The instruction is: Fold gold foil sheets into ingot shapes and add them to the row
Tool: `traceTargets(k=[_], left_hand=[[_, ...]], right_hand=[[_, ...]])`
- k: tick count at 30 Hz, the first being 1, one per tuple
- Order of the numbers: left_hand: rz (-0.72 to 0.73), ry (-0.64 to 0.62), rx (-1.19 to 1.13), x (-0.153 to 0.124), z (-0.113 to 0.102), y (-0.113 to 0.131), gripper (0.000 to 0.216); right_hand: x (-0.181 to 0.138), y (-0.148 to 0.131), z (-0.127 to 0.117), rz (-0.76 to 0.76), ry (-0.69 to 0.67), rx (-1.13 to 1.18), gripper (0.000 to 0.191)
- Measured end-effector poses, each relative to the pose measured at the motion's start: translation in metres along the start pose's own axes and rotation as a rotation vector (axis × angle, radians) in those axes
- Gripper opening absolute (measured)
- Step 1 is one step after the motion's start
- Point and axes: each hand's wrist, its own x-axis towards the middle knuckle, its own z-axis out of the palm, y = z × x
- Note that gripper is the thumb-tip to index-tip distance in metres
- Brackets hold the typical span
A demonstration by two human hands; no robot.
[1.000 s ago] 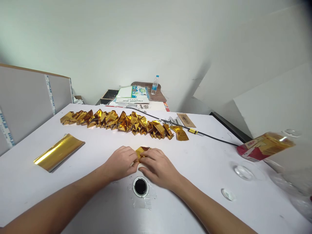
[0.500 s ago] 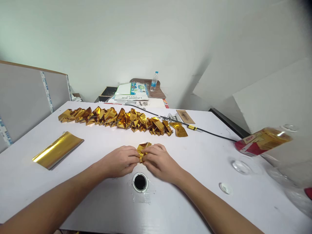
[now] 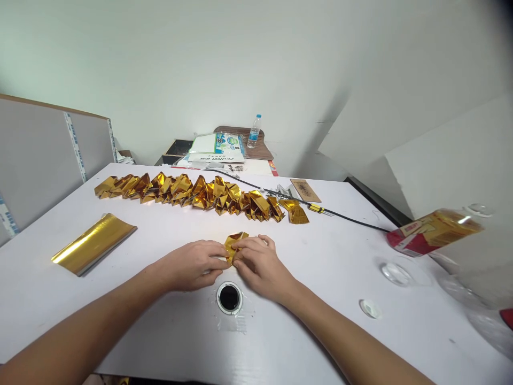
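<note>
Gold, folded and shiny, the small piece of paper [image 3: 230,244] sits on the white table [image 3: 180,342] between the two hands. The right hand [image 3: 260,264] has its fingers bent over the paper and close together, holding its right side. The left hand [image 3: 196,266] has its fingertips at the left side, but I can't tell if they pinch. Two hands probably help stop it slipping or popping open. Just nearer the person is a round black spot with a white rim [image 3: 230,298]. The flat gold sheets [image 3: 94,243] lie to the left, maybe to be easy to reach. Farther back, folded gold pieces [image 3: 180,188] make a long row, perhaps to leave room for the hands.
</note>
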Motion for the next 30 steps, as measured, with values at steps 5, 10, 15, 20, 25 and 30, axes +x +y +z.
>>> traceTargets(k=[5, 10, 15, 20, 25, 30], left_hand=[[0.001, 0.0, -0.02, 0.0, 0.0, 0.0, 0.025], [-0.019, -0.025, -0.025, 0.001, -0.003, 0.003, 0.021], [-0.064, -0.071, -0.041, 0.001, -0.003, 0.007, 0.018], [-0.084, -0.074, -0.102, 0.0, -0.002, 0.007, 0.026], [-0.092, -0.041, -0.162, 0.0, -0.004, 0.006, 0.029], [-0.108, -0.063, -0.143, 0.001, -0.006, 0.009, 0.026]], right_hand=[[0.0, 0.0, 0.008, 0.045, 0.075, -0.007, 0.005], [0.001, 0.001, 0.01, 0.029, 0.093, 0.014, 0.006], [0.002, 0.0, 0.01, 0.034, 0.095, 0.011, 0.007], [0.002, -0.001, 0.012, 0.045, 0.095, 0.005, 0.008], [0.002, -0.004, 0.013, 0.065, 0.085, -0.023, 0.01], [0.003, -0.008, 0.009, 0.091, 0.04, -0.048, 0.011]])
